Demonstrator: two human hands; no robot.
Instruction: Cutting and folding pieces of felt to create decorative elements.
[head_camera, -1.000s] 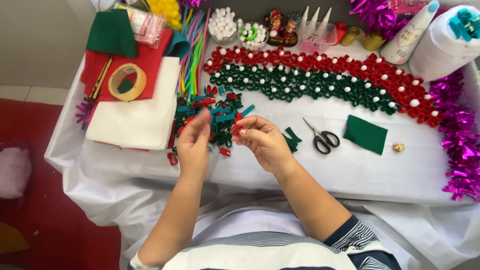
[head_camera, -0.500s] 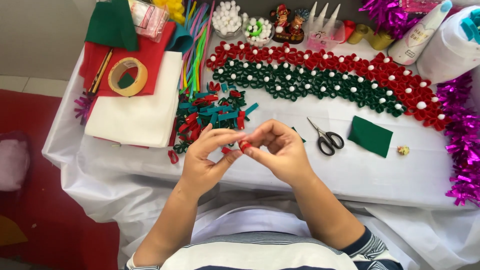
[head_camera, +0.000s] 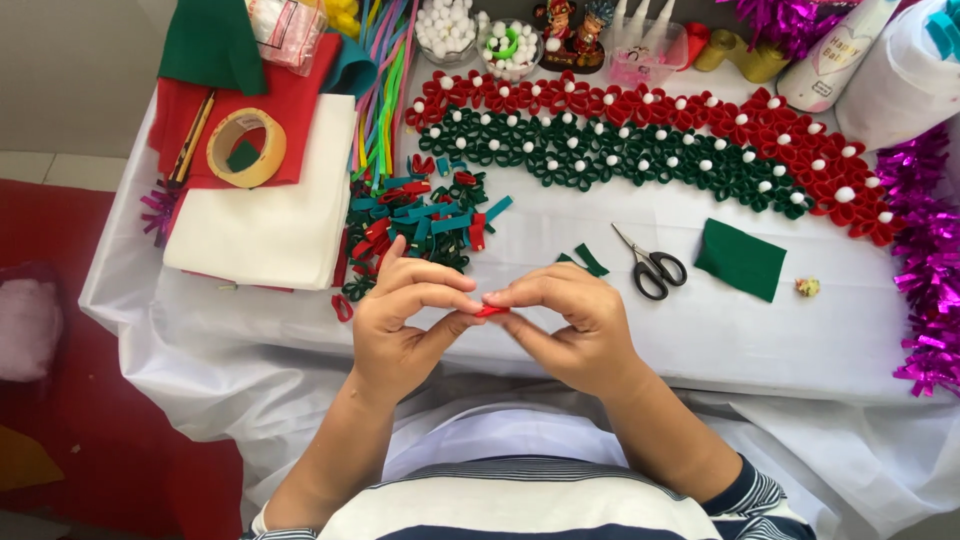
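Note:
My left hand (head_camera: 405, 320) and my right hand (head_camera: 570, 325) meet near the table's front edge, fingertips pinched together on a small red felt strip (head_camera: 492, 311). Just beyond the left hand lies a pile of red, green and teal felt strips and loops (head_camera: 420, 220). Farther back, a long band of red felt flowers (head_camera: 700, 120) and green felt flowers (head_camera: 600, 160) with white pompom centres curves across the white tablecloth (head_camera: 560, 350). Black-handled scissors (head_camera: 652, 268) lie right of my right hand.
A green felt piece (head_camera: 740, 260) lies beside the scissors. A white felt stack (head_camera: 265, 215), red felt, a tape roll (head_camera: 246, 147) and coloured sticks (head_camera: 385, 90) sit at the left. Bowls of white pompoms (head_camera: 447, 28), bottles and purple tinsel (head_camera: 925, 270) line the back and right.
Both hands drew back from the felt pile toward the table's front edge, carrying the small red strip, and closed together on it.

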